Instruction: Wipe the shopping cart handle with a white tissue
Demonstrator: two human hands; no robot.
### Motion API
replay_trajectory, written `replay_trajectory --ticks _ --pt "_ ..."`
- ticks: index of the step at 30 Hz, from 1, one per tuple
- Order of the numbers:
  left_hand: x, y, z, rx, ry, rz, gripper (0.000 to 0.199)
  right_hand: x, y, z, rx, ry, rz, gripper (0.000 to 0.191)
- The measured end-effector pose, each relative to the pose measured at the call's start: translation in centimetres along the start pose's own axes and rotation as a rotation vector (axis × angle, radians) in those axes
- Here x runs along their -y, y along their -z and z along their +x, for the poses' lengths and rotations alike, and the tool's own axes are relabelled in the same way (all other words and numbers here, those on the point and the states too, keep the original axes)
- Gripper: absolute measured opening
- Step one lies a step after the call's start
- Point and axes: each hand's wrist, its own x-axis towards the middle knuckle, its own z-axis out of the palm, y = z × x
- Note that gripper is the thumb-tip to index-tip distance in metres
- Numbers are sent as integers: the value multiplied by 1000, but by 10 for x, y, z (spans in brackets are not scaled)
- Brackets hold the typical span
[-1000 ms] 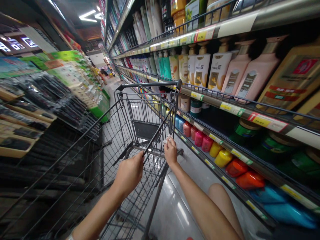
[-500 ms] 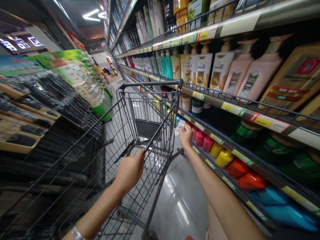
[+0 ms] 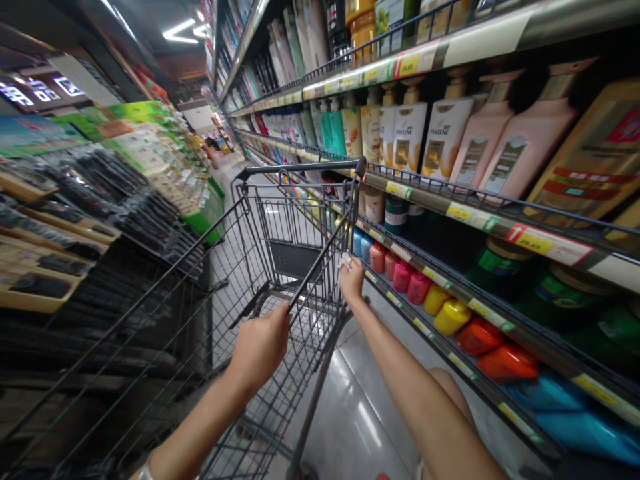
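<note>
A dark metal shopping cart (image 3: 295, 260) stands in front of me, its wire basket reaching to the lower left. My left hand (image 3: 263, 343) is wrapped round the cart's near top rail. Farther forward and to the right, my right hand (image 3: 352, 279) is closed on a crumpled white tissue (image 3: 345, 260), beside the cart's right side and near the lower shelf. Pink bottles (image 3: 401, 275) and yellow bottles (image 3: 451, 316) lie on that shelf, right of my right hand.
Shelves of pump bottles (image 3: 409, 127) run along the right, with price rails (image 3: 547, 241) jutting out. At the left stands a display of packaged goods (image 3: 50, 233). Grey tiled floor (image 3: 360, 400) shows under the cart, and the aisle stretches ahead.
My right hand has moved left, away from the shelf and closer to the cart, with the tissue in it. My left hand keeps its hold on the rail.
</note>
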Motion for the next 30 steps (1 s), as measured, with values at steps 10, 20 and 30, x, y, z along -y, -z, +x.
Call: replay_trajectory --ticks 10,20,30 --pt "-3 3 7 26 37 -3 38 -33 -3 -122 18 -151 -78 36" --pt "3 3 21 20 63 2 36 -23 1 -160 137 -289 97 30" --pt "15 9 28 42 78 -85 35 20 -20 -179 237 -454 307 24"
